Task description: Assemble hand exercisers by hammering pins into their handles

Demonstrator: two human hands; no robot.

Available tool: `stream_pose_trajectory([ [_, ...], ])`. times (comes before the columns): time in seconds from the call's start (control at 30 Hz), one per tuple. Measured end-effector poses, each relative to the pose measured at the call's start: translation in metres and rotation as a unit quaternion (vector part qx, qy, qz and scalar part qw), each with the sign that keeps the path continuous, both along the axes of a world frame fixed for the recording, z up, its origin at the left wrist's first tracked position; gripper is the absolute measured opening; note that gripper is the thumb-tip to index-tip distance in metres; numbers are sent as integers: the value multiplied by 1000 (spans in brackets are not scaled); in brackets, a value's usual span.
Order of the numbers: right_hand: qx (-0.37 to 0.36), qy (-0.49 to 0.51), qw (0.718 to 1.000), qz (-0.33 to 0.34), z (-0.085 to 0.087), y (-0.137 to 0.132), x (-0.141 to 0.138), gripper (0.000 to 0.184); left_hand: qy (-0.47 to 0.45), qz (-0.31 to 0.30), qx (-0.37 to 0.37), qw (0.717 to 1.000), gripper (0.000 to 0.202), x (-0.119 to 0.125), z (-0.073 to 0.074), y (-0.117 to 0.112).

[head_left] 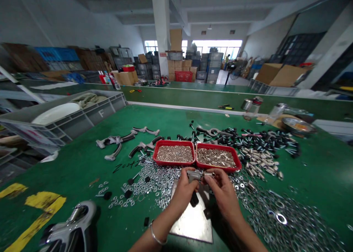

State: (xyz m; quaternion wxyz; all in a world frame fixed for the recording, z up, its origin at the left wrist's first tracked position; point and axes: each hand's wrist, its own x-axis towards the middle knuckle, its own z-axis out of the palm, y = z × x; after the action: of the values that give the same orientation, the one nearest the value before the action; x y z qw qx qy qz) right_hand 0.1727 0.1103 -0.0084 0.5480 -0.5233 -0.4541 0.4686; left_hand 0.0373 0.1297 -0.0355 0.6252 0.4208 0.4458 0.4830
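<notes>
Left hand (182, 189) gripped a grey metal part (193, 176), right hand (224, 191) pinched a spring (209, 174); red trays' (171, 163) rims crowded them up front, green tabletop (165, 119) below, white pillar (161, 28) way beyond.

The place is a factory assembly workshop. Heaps of loose metal washers (281, 218) and black-headed bolts (295, 149) lie on a long green worktop (82, 164), near red trays (171, 164) of small metal pins (215, 157). Beyond, stacked grey crates (214, 66) and cardboard boxes (179, 65) stand in a large hall with a bare pillar (160, 20).
</notes>
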Motion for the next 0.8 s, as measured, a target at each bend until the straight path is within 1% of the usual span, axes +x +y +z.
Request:
stream_pose_trajectory([
  [0.07, 10, -27, 1000, -1, 0, -1, 0, 31, -57, -25, -6, 998, 37, 3, -1, -3],
  [0.1, 15, -40, 999, 0, 0, -1, 2, 29, -73, -47, -9, 996, 35, 3, 0, -5],
  [0.13, 18, -55, 998, 7, 0, -1, 5, 28, -72, -78, -13, 994, 35, 2, 2, -7],
  [0.2, 17, -80, 996, 42, 3, 0, 11, 27, -36, -158, -15, 987, 36, -3, 8, -12],
  [0.27, 13, -83, 993, 89, 8, 1, 15, 25, -1, -245, -12, 970, 44, -9, 17, -18],
  [0.3, 9, -73, 992, 106, 11, 1, 17, 25, -6, -276, -15, 961, 50, -11, 21, -20],
  [0.33, 5, -61, 991, 117, 13, 1, 18, 25, -27, -295, -23, 955, 52, -11, 24, -21],
  [0.37, 2, -55, 990, 128, 15, 1, 21, 25, -55, -303, -36, 951, 50, -10, 26, -22],
  [0.4, -2, -60, 989, 136, 16, 0, 25, 25, -83, -293, -49, 951, 45, -9, 26, -22],
  [0.43, -5, -78, 987, 142, 15, -1, 32, 25, -107, -262, -58, 957, 39, -7, 26, -21],
  [0.5, 6, -169, 977, 127, 11, -4, 55, 25, -139, -156, -56, 976, 37, -3, 23, -16],
  [0.53, 19, -238, 965, 106, 6, -7, 71, 23, -153, -99, -46, 982, 38, -2, 23, -13],
  [0.57, 32, -313, 946, 79, 0, -10, 87, 21, -169, -49, -35, 984, 38, -2, 23, -9],
  [0.6, 43, -389, 918, 61, -7, -14, 104, 19, -186, -12, -26, 982, 37, -3, 24, -5],
  [0.63, 44, -454, 888, 57, -14, -18, 119, 18, -198, 8, -22, 980, 37, -4, 25, -2],
  [0.7, 35, -548, 833, 66, -29, -26, 140, 14, -200, 11, -29, 979, 38, -6, 25, 2],
  [0.73, 33, -580, 811, 71, -35, -29, 146, 13, -189, 4, -37, 981, 38, -6, 24, 2],
  [0.8, 44, -626, 775, 74, -43, -32, 150, 12, -150, 1, -50, 987, 37, -4, 18, 1],
])
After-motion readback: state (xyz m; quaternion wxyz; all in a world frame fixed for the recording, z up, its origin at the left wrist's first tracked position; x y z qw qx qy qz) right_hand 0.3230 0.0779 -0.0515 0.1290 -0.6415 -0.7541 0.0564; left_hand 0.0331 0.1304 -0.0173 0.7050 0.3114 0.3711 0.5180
